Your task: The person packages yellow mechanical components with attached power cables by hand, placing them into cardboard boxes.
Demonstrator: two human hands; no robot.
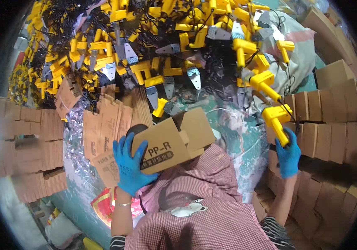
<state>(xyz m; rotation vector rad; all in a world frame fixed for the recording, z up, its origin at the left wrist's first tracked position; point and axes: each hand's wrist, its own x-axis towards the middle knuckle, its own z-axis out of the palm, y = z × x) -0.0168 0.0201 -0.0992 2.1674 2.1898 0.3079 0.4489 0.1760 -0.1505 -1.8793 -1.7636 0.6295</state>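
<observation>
My left hand (132, 166), in a blue glove, holds a brown cardboard box (176, 139) above my lap. Its fingers spread over the box's left end, and the thumb lies along the lower edge. The box is tilted, and a flap (195, 125) stands out at its right end. In my right hand (289, 156), also gloved in blue, is the handle of a yellow pistol-shaped pipe welding iron (276, 116), raised to the right of the box. A black cord hangs by it. Another yellow welding iron (264, 83) lies just beyond it.
A large heap of yellow welding irons (145, 73) with metal plates and black cords fills the far side. Flattened cartons (107, 121) lean left of the box. Stacked cardboard (28, 129) stands at left, more boxes (328, 137) at right. A white sack (297, 62) sits far right.
</observation>
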